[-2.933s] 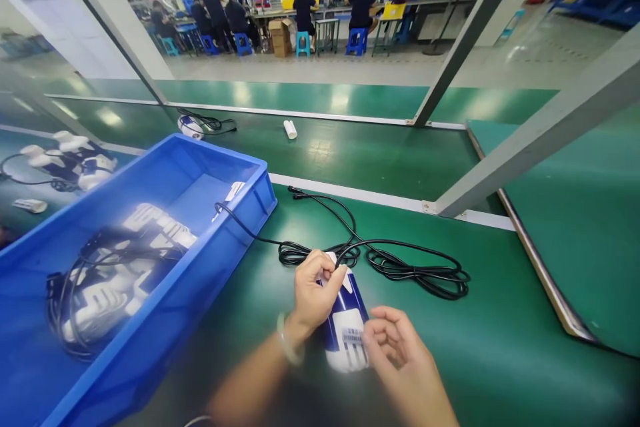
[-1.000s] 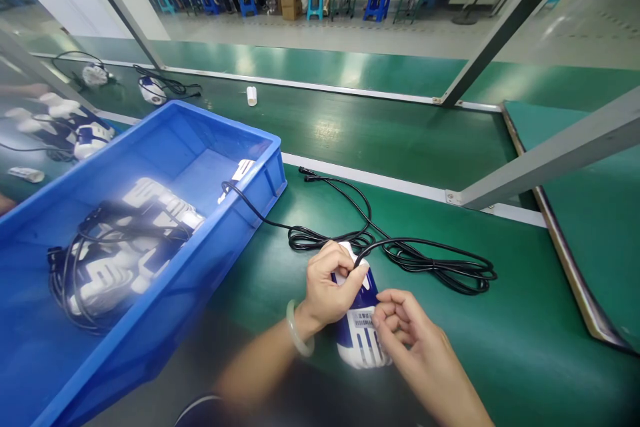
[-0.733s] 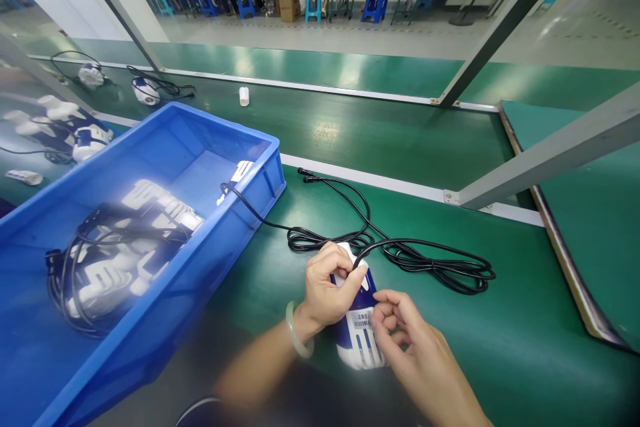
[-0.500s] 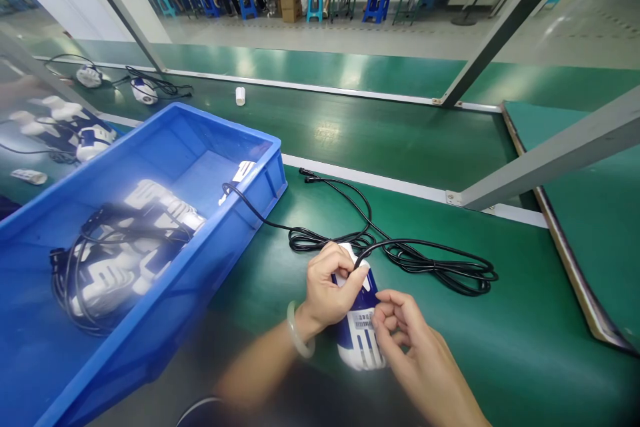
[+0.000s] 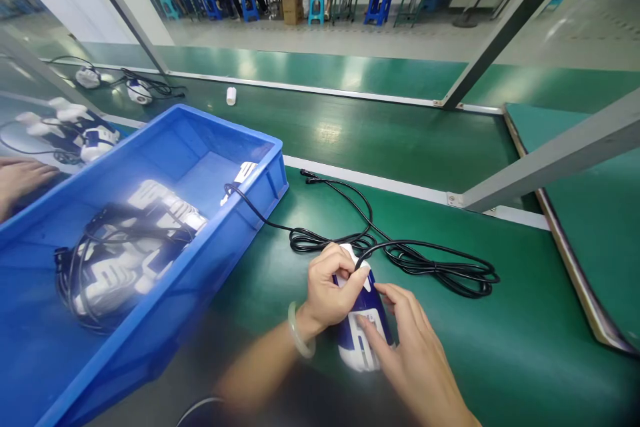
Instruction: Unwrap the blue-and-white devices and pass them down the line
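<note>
A blue and white device (image 5: pixel 361 355) lies on the green bench in front of me, a pale label on its upper face. Around its top end, where a black cable (image 5: pixel 425 244) comes out, my left hand (image 5: pixel 331 285) is closed. My right hand (image 5: pixel 407 340) is at the device's right side, fingers apart, its thumb on the label and its fingertips by the right edge. Behind the hands, coiled black cables (image 5: pixel 450 273) rest on the bench.
At the left stands a blue bin (image 5: pixel 240 240) holding similar devices and cables. Another person's hand (image 5: pixel 23 180) is beyond its left edge. Metal posts (image 5: pixel 555 153) rise behind the bench. A small white cylinder (image 5: pixel 231 96) lies on the green surface beyond.
My right thumb has moved left onto the label, and that hand has spread along the device's side. My left hand keeps its hold. The other person's hand has come into clearer view at the left.
</note>
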{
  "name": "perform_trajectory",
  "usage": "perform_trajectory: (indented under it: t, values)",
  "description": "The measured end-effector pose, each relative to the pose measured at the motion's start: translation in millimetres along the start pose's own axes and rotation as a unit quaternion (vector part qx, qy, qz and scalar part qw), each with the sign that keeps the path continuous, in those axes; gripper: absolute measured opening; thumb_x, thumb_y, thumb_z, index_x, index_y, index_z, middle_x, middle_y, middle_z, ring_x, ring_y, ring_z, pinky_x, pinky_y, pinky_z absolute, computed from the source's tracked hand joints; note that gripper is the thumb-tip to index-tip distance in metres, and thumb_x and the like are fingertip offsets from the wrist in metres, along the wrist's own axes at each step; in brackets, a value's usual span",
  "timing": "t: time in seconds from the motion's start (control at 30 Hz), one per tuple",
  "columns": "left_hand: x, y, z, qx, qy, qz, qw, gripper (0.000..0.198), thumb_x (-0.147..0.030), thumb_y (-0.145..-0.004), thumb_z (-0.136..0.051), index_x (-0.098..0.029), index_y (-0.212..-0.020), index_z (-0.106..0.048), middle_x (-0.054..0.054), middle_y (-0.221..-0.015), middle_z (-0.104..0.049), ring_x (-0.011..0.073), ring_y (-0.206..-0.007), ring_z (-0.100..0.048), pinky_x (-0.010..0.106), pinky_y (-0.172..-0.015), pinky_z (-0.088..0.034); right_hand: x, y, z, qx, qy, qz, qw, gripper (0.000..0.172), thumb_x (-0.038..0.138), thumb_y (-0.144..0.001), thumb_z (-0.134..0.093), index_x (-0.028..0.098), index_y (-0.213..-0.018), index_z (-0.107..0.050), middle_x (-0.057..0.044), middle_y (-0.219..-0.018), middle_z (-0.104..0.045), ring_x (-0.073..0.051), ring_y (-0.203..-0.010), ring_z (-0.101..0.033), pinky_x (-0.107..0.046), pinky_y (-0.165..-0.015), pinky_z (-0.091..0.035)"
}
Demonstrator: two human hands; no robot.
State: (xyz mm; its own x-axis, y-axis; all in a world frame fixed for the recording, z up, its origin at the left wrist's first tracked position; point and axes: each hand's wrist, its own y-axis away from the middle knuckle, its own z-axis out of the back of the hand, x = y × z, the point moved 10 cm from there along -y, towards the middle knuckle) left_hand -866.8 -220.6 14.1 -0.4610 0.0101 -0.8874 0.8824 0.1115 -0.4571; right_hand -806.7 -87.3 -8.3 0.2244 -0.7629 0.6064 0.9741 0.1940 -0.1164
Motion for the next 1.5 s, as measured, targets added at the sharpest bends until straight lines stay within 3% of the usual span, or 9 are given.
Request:
perform_trajectory:
  t: [0.2,0.4,0.53,0.7,0.93,1.1,1.23,1.37,1.5]
  values:
    - [-6.8,0.6,-2.3,0.011,0.017,-0.026,0.999,0.023,-0.009,-0.076,-0.062,-0.013,-0.063,-0.043,-0.001,-0.060,-0.041,0.0096,-0.063,-0.043,0.026,-0.061,-0.038,-21.1,-1.2,-36.2,0.114,-0.118,-0.075,0.984,0.072,0.050,-0.096,-0.048,0.029,-0.150,-0.003,-0.006,-0.150,-0.018,-0.023,-0.135,-0.025,-0.044,-0.108,-0.032]
    - [-3.3,0.4,-2.4,0.018,0.037,-0.020,0.999,0.022,-0.009,-0.076,-0.062,-0.013,-0.064,-0.044,0.000,-0.061,-0.042,0.0098,-0.064,-0.044,0.026,-0.061,-0.037,-40.9,-7.7,-41.7,0.195,-0.388,-0.148,0.889,0.055,0.045,-0.098,-0.049,0.025,-0.144,-0.026,-0.008,-0.149,-0.022,-0.021,-0.135,-0.027,-0.041,-0.113,-0.025]
    - [0.6,0.4,-2.5,0.012,0.056,-0.009,0.998,0.024,-0.009,-0.076,-0.063,-0.013,-0.062,-0.043,0.000,-0.059,-0.043,0.0095,-0.062,-0.043,0.025,-0.060,-0.037,-57.7,-30.6,8.0,0.118,-0.467,-0.172,0.859,0.050,0.042,-0.094,-0.058,0.025,-0.138,-0.039,-0.011,-0.143,-0.034,-0.025,-0.133,-0.031,-0.040,-0.114,-0.025]
    - [-5.7,-1.2,-8.2,0.019,0.051,-0.034,0.998,0.024,-0.009,-0.075,-0.065,-0.012,-0.061,-0.046,0.000,-0.057,-0.046,0.0091,-0.060,-0.044,0.025,-0.060,-0.038,-67.3,-65.6,86.3,-0.047,-0.599,-0.254,0.758,0.034,0.044,-0.096,-0.050,0.018,-0.107,-0.069,-0.014,-0.129,-0.051,-0.028,-0.120,-0.047,-0.032,-0.088,-0.051]
    - [8.9,-5.0,0.7,-0.006,-0.004,-0.006,1.000,0.005,-0.013,-0.083,-0.058,-0.013,-0.081,-0.063,0.004,-0.075,-0.058,0.0123,-0.075,-0.053,0.026,-0.071,-0.043,48.6,-146.8,137.1,0.025,-0.455,-0.084,0.886,0.037,0.052,-0.082,-0.069,0.016,-0.082,-0.069,-0.014,-0.084,-0.065,-0.024,-0.082,-0.064,-0.028,-0.069,-0.053]
    - [12.3,-3.0,15.4,-0.066,-0.025,-0.014,0.997,0.013,-0.013,-0.087,-0.051,-0.014,-0.095,-0.062,0.004,-0.081,-0.055,0.0119,-0.078,-0.052,0.023,-0.070,-0.042,69.1,-219.3,210.5,-0.141,-0.397,-0.078,0.904,0.042,0.022,-0.107,-0.028,0.013,-0.080,-0.059,-0.009,-0.079,-0.062,-0.013,-0.078,-0.063,-0.020,-0.067,-0.045]
    - [5.5,-6.2,15.9,-0.076,-0.031,-0.020,0.996,0.013,-0.013,-0.086,-0.049,-0.013,-0.090,-0.061,0.005,-0.079,-0.055,0.0115,-0.076,-0.053,0.022,-0.068,-0.043,42.7,-273.5,251.3,-0.217,-0.334,-0.096,0.912,0.036,0.024,-0.108,-0.028,0.013,-0.085,-0.053,-0.008,-0.087,-0.058,-0.007,-0.072,-0.060,-0.015,-0.055,-0.036]
    - [8.8,-7.2,10.9,-0.103,-0.032,-0.017,0.994,0.015,-0.015,-0.085,-0.047,-0.012,-0.085,-0.062,0.005,-0.075,-0.056,0.0118,-0.071,-0.053,0.022,-0.064,-0.043,-11.3,-308.7,237.4,-0.206,-0.280,-0.167,0.923,0.032,0.016,-0.106,-0.028,0.011,-0.080,-0.048,-0.004,-0.081,-0.055,-0.008,-0.066,-0.055,-0.017,-0.054,-0.039]
    - [32.3,-1.5,11.4,-0.211,-0.002,-0.011,0.977,0.031,-0.038,-0.088,-0.047,-0.015,-0.071,-0.061,0.005,-0.065,-0.051,0.0131,-0.061,-0.050,0.026,-0.056,-0.039,-63.5,-314.8,228.0,-0.182,-0.133,-0.183,0.957,0.024,0.012,-0.101,-0.038,0.011,-0.079,-0.049,-0.003,-0.076,-0.054,-0.011,-0.066,-0.054,-0.021,-0.060,-0.046]
